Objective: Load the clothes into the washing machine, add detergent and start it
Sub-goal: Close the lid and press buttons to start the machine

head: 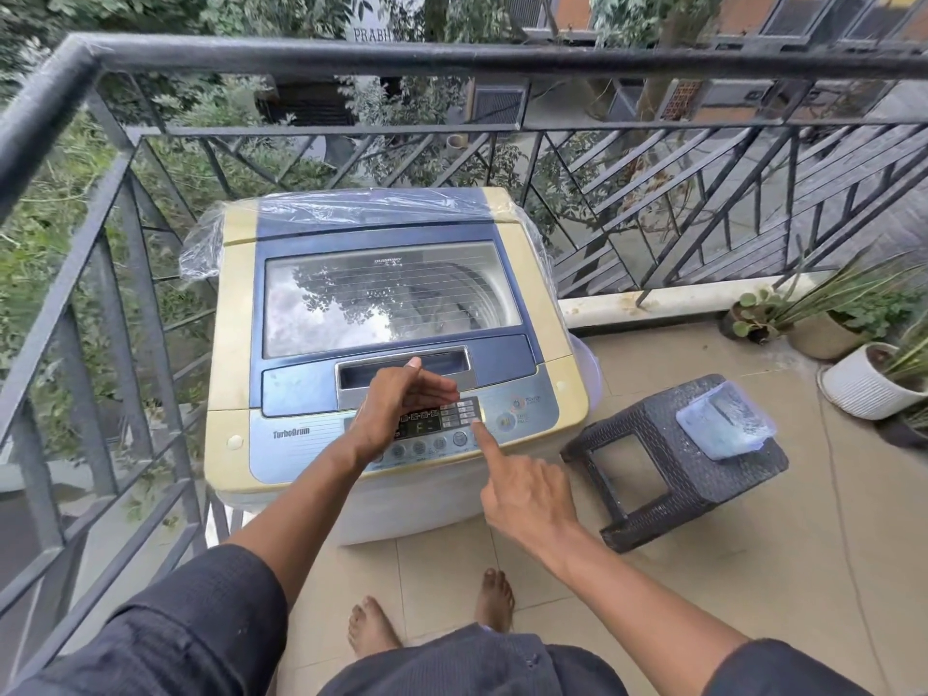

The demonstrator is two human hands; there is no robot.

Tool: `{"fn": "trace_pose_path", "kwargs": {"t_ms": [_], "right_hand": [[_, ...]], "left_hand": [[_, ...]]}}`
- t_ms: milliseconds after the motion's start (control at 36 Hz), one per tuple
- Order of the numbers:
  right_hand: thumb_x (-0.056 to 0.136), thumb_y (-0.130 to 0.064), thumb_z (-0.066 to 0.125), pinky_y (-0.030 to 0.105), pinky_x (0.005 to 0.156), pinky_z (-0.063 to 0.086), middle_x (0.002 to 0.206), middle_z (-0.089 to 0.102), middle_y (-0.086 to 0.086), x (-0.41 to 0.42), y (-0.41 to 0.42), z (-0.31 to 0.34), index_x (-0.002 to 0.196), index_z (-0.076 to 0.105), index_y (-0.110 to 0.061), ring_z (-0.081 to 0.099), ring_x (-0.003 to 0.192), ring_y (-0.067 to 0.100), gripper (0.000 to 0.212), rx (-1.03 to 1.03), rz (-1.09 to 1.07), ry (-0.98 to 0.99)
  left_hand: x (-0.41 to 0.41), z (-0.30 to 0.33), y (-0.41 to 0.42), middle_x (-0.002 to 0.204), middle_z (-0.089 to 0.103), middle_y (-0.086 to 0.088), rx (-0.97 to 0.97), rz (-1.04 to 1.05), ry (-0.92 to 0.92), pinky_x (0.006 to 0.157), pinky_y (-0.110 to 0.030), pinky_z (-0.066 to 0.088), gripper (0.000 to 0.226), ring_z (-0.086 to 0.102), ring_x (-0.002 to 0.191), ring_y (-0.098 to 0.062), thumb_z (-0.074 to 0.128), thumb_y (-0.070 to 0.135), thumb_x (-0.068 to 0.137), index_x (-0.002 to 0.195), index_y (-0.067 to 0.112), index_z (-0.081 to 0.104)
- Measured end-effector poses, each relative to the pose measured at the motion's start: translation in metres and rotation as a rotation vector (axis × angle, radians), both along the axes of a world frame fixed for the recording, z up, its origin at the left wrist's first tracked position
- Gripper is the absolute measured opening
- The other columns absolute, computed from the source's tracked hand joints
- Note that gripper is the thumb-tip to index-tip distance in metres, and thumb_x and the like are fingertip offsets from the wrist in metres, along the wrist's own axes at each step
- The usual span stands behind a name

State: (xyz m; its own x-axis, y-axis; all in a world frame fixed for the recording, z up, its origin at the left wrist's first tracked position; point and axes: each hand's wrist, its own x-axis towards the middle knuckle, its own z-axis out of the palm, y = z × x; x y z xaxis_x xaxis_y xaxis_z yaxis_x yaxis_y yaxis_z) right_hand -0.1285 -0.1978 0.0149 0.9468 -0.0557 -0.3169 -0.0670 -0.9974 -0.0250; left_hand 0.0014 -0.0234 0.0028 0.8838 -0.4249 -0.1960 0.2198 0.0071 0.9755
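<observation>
Outdoors, a railing (452, 57) fences a tiled balcony, and the washer (386, 344) stands against it in the corner with its glass lid (391, 298) shut; whether clothes lie inside cannot be told through the reflections. Right of the washer sits a dark stool (683, 459) carrying a clear blue tub (723, 419). Potted plants (863, 374) line the far right. The left hand (396, 409) hovers loosely open above the control panel (437, 424), holding nothing. The right hand (522, 489) has its forefinger out, tip touching the panel's buttons, other fingers curled.
</observation>
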Motion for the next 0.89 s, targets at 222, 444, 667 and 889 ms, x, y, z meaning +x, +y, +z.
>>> {"fn": "trace_pose_path", "kwargs": {"t_ms": [222, 444, 667, 889], "right_hand": [[0.094, -0.020, 0.044, 0.040, 0.071, 0.048, 0.096, 0.073, 0.009, -0.004, 0.022, -0.002, 0.165, -0.004, -0.036, 0.069, 0.085, 0.035, 0.087, 0.100, 0.105, 0.022], [0.091, -0.024, 0.046, 0.043, 0.073, 0.050, 0.098, 0.074, 0.010, -0.007, 0.036, -0.007, 0.165, -0.005, -0.039, 0.070, 0.086, 0.039, 0.091, 0.152, 0.206, -0.010], [0.090, -0.024, 0.044, 0.044, 0.072, 0.052, 0.096, 0.074, 0.009, -0.004, 0.049, -0.010, 0.164, -0.005, -0.041, 0.069, 0.083, 0.039, 0.091, 0.180, 0.226, -0.005], [0.092, -0.024, 0.045, 0.042, 0.069, 0.046, 0.098, 0.074, 0.011, -0.002, 0.055, -0.007, 0.165, -0.004, -0.040, 0.069, 0.085, 0.039, 0.089, 0.181, 0.246, -0.010]], "left_hand": [[-0.002, 0.000, 0.004, 0.104, 0.081, -0.021, 0.000, -0.007, -0.012, 0.093, -0.029, 0.061, 0.070, 0.078, 0.105, -0.032, 0.034, 0.046, 0.105, 0.111, -0.010, 0.077], [-0.002, -0.004, 0.016, 0.105, 0.081, -0.020, -0.024, 0.018, 0.010, 0.099, -0.036, 0.061, 0.069, 0.078, 0.106, -0.034, 0.034, 0.046, 0.105, 0.111, -0.008, 0.077], [-0.003, -0.006, 0.020, 0.107, 0.080, -0.021, -0.023, 0.037, 0.016, 0.102, -0.041, 0.060, 0.069, 0.078, 0.107, -0.035, 0.033, 0.045, 0.106, 0.111, -0.008, 0.076], [-0.003, -0.005, 0.018, 0.106, 0.080, -0.023, -0.048, 0.046, 0.028, 0.096, -0.034, 0.062, 0.071, 0.078, 0.104, -0.035, 0.033, 0.046, 0.104, 0.112, -0.011, 0.075]]}}
